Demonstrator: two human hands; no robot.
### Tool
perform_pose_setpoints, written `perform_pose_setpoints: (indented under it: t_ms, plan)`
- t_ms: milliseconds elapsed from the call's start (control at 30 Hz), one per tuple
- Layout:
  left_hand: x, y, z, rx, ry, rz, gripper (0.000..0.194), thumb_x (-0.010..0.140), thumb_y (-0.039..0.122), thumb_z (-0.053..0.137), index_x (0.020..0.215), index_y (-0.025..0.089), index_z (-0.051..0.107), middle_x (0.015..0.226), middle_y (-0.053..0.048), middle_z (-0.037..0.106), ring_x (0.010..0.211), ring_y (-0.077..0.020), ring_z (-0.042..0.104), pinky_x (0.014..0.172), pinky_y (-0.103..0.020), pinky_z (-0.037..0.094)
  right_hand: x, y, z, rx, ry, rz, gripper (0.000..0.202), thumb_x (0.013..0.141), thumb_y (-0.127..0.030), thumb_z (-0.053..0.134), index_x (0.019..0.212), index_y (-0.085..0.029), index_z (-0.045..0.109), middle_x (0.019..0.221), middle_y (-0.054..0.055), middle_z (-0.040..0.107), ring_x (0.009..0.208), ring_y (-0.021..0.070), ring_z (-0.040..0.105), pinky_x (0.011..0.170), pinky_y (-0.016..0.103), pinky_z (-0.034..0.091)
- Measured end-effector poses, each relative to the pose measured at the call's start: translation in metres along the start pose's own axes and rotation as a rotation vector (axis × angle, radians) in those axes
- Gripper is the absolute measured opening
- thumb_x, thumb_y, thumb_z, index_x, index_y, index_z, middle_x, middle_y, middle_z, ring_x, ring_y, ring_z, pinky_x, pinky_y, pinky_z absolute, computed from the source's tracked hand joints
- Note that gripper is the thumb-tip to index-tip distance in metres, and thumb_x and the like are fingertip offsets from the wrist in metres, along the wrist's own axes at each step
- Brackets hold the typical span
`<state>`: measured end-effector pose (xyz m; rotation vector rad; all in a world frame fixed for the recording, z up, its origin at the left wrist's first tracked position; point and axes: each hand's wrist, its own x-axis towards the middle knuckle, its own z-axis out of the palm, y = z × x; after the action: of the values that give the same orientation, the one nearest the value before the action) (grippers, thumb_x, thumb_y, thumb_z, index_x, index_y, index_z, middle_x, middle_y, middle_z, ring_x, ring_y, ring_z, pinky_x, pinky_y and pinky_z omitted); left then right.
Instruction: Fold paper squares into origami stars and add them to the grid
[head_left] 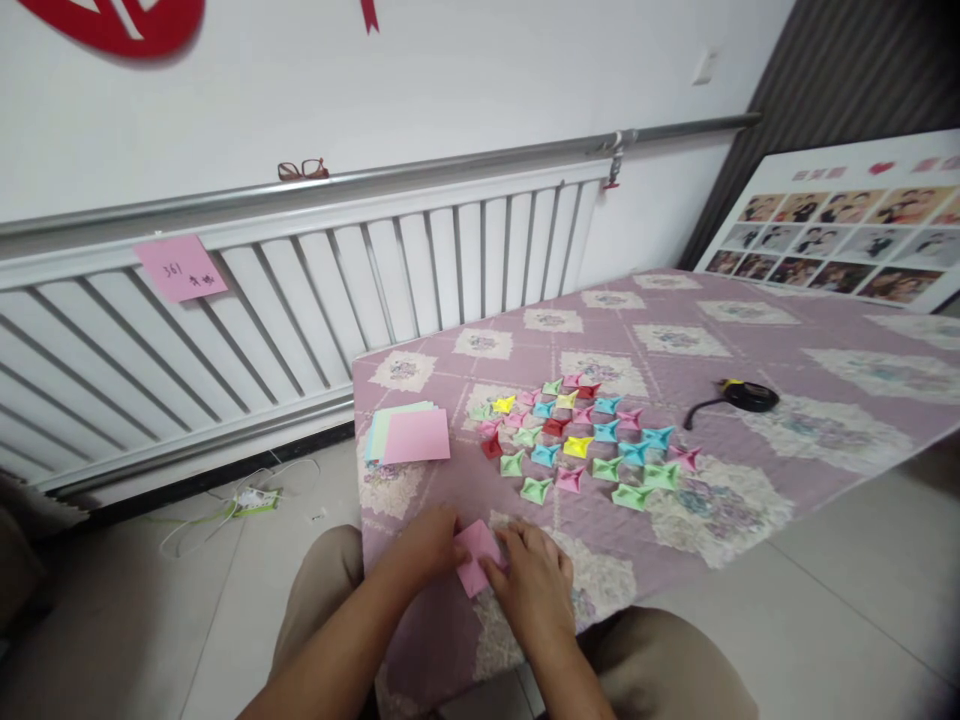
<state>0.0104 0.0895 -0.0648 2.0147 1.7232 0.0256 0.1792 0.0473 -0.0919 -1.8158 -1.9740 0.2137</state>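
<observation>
A pink square of folded paper (478, 562) lies on the near part of the tablecloth, between my two hands. My left hand (433, 538) grips its left edge, with the fingers partly hidden. My right hand (536, 578) holds the right side, its thumb pressing on the paper and its fingers curled around the far corner. Creases run across the paper's face. Beyond my left hand is a stack of square paper sheets (417, 436), pink on top with green and blue ones under it. Several small folded paper pieces (577, 447) in yellow, green, blue, pink and red stand in loose rows beyond my right hand.
A purple flowered tablecloth (517, 365) covers the table. A coiled black cable (750, 396) lies at the right, and a photo board (847, 225) leans behind it. The white radiator (420, 265) runs along the wall. A power strip (257, 500) sits on the floor at left.
</observation>
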Motion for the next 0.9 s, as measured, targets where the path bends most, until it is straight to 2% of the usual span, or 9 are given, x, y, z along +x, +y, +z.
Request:
perform_pose_setpoints:
  t_ms: [300, 600, 767, 833, 900]
  plan:
    - [0.003, 0.005, -0.009, 0.0, -0.048, 0.018, 0.015, 0.062, 0.029, 0.067, 0.068, 0.018, 0.06, 0.065, 0.001, 0.056, 0.06, -0.0138, 0.046, 0.052, -0.025, 0.026, 0.0, -0.002, -0.003, -0.004, -0.019, 0.013, 0.026, 0.077, -0.033, 0.063, 0.103, -0.028, 0.063, 0.116, 0.004, 0.06, 0.111, 0.0243, 0.05, 0.092, 0.041, 0.031]
    - [0.0, -0.001, -0.002, -0.17, -0.037, 0.059, 0.008, 0.066, 0.017, 0.059, 0.073, 0.017, 0.056, 0.064, 0.005, 0.051, 0.061, -0.0116, 0.044, 0.053, -0.023, 0.027, 0.0, 0.002, -0.001, 0.039, 0.015, -0.062, 0.025, 0.08, -0.034, 0.061, 0.104, -0.028, 0.062, 0.114, 0.007, 0.061, 0.108, 0.0256, 0.051, 0.091, 0.044, 0.032]
    - [-0.004, -0.004, -0.002, -0.288, -0.016, 0.087, 0.007, 0.068, 0.016, 0.059, 0.074, 0.016, 0.055, 0.066, 0.006, 0.049, 0.064, -0.0109, 0.043, 0.056, -0.022, 0.03, 0.0, 0.003, -0.002, 0.091, 0.012, -0.072, 0.018, 0.08, -0.031, 0.06, 0.097, -0.028, 0.064, 0.114, 0.004, 0.062, 0.109, 0.0249, 0.051, 0.093, 0.046, 0.03]
    - [-0.007, -0.006, -0.001, -0.332, -0.006, 0.096, 0.006, 0.069, 0.016, 0.059, 0.074, 0.016, 0.054, 0.066, 0.006, 0.048, 0.064, -0.0105, 0.043, 0.056, -0.022, 0.03, 0.0, 0.003, -0.004, 0.128, 0.005, -0.088, 0.011, 0.08, -0.031, 0.059, 0.09, -0.027, 0.064, 0.106, 0.003, 0.064, 0.107, 0.0238, 0.053, 0.094, 0.046, 0.028]
    - [-0.01, -0.006, 0.0, -0.368, 0.003, 0.103, 0.006, 0.07, 0.015, 0.059, 0.074, 0.016, 0.054, 0.066, 0.006, 0.047, 0.064, -0.0103, 0.043, 0.056, -0.022, 0.031, 0.0, 0.004, -0.005, 0.182, -0.031, -0.103, 0.008, 0.081, -0.031, 0.057, 0.082, -0.026, 0.063, 0.09, 0.001, 0.066, 0.098, 0.022, 0.056, 0.096, 0.046, 0.028]
